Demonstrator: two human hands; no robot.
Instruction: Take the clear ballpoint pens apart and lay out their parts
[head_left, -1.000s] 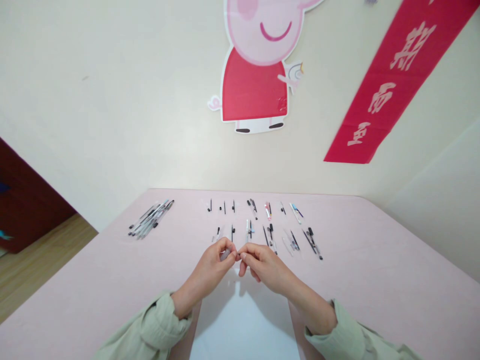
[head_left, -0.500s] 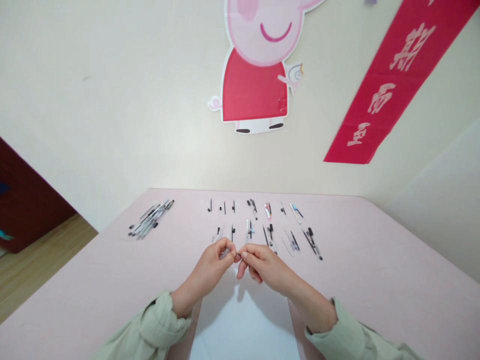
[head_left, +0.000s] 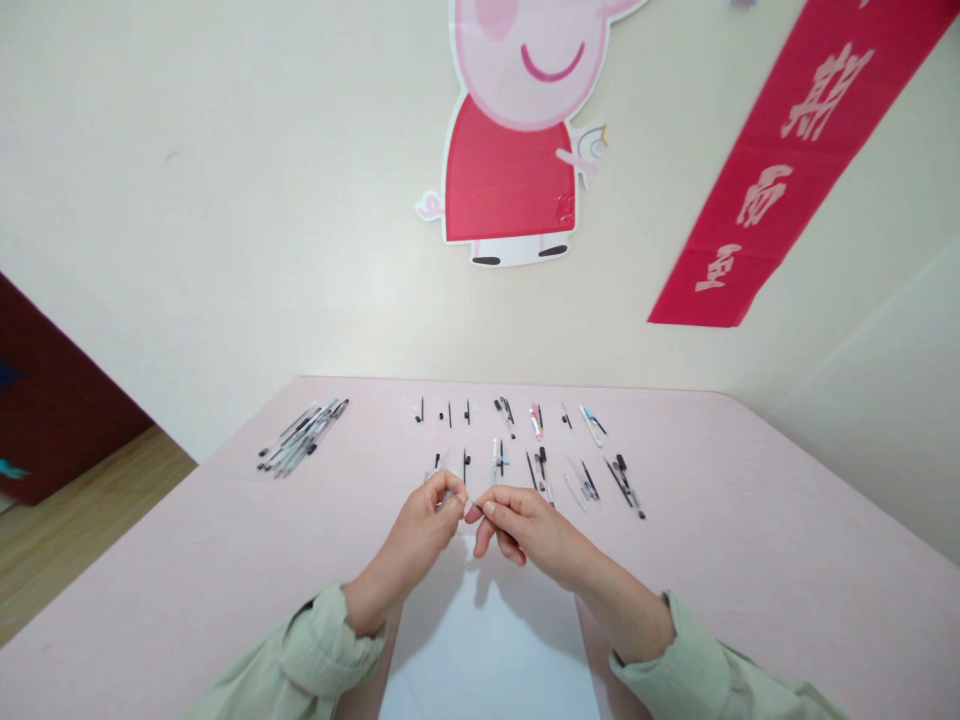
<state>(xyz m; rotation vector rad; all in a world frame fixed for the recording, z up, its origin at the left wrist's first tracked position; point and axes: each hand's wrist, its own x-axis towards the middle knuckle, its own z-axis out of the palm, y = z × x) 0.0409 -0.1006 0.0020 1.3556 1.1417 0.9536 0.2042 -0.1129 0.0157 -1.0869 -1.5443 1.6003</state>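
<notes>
Pen parts (head_left: 469, 506) are sitting at the fingertips of the left hand (head_left: 431, 522) and the right hand (head_left: 531, 522), over the far end of a white sheet (head_left: 491, 655), too small for me to tell exactly which pieces. From where I'm standing, the left is pinching something pale between thumb and bent fingers; the right is gripping a thin, dark bit with thumb and forefinger, its other fingers curling loosely below. Pale green sleeves (head_left: 324, 642) are bunching at the forearms. Beyond, two rows of taken-apart pens (head_left: 541, 456) are stretching across the pink tabletop (head_left: 187, 570), a pink pen (head_left: 535, 424) showing among those farther back. Off to the left, a bundle of pens (head_left: 301, 442) is lying slantwise. On the wall, a pig cutout (head_left: 510, 180) is hanging left of a slanting red banner (head_left: 750, 230).
</notes>
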